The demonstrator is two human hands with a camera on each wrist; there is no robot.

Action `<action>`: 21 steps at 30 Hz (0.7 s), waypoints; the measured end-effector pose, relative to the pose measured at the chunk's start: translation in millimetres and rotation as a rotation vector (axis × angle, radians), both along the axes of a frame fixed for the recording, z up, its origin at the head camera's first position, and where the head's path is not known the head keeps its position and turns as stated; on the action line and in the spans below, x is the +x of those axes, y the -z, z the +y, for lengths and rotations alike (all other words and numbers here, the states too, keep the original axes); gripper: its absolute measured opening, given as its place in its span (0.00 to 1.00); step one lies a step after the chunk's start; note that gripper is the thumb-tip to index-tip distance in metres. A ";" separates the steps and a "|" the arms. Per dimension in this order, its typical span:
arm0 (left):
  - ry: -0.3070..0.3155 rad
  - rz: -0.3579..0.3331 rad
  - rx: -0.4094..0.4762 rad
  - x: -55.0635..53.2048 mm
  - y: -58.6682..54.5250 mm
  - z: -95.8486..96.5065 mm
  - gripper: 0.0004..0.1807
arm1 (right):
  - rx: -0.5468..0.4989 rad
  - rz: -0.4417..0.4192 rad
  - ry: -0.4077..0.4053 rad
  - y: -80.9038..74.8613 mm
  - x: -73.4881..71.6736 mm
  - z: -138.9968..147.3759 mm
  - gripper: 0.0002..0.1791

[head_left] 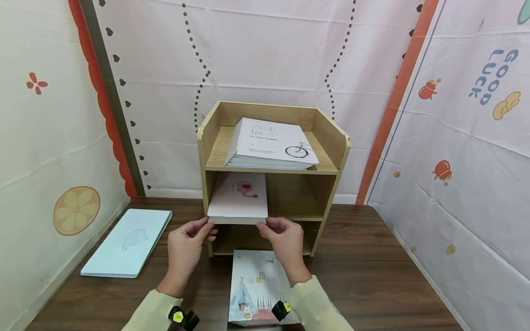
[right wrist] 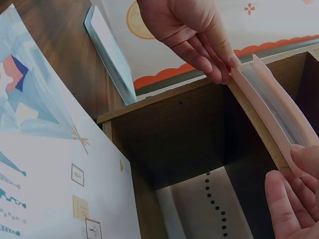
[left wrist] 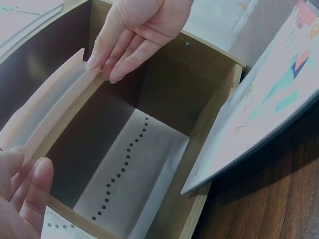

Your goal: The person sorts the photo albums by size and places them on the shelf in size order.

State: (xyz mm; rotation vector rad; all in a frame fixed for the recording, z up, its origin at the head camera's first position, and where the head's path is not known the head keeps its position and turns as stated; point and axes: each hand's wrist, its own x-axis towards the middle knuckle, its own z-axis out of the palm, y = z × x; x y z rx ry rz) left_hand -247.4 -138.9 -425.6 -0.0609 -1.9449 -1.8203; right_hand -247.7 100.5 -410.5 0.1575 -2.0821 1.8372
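A pale pink notebook [head_left: 237,201] with a small red-pink drawing lies on the left half of the middle shelf [head_left: 294,197] of a wooden desk rack. My left hand [head_left: 185,248] pinches its front left corner, thumb at the notebook's edge and fingers below. At the front right corner, my right hand [head_left: 286,243] pinches it the same way. Both wrist views show the notebook's page edges [right wrist: 279,107] lying along the shelf's front edge, with its covers slightly spread. Fingertips [left wrist: 117,74] reach under the board there.
A thick white book [head_left: 273,140] with a bicycle drawing lies on the rack's top shelf. On the table [head_left: 372,276], a light blue notebook [head_left: 128,243] lies left, and a white illustrated book [head_left: 258,285] lies before the rack, between my forearms. Printed cloth [head_left: 269,55] surrounds the table.
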 end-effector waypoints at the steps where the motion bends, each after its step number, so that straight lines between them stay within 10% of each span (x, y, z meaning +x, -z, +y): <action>1: 0.000 0.006 0.005 -1.2 0.4 -0.1 0.14 | 0.001 -0.002 0.003 0.0 -0.2 -0.1 0.12; 21: -0.072 0.036 0.008 -11.2 2.1 -0.2 0.08 | 0.017 0.063 0.004 0.7 -10.7 0.8 0.09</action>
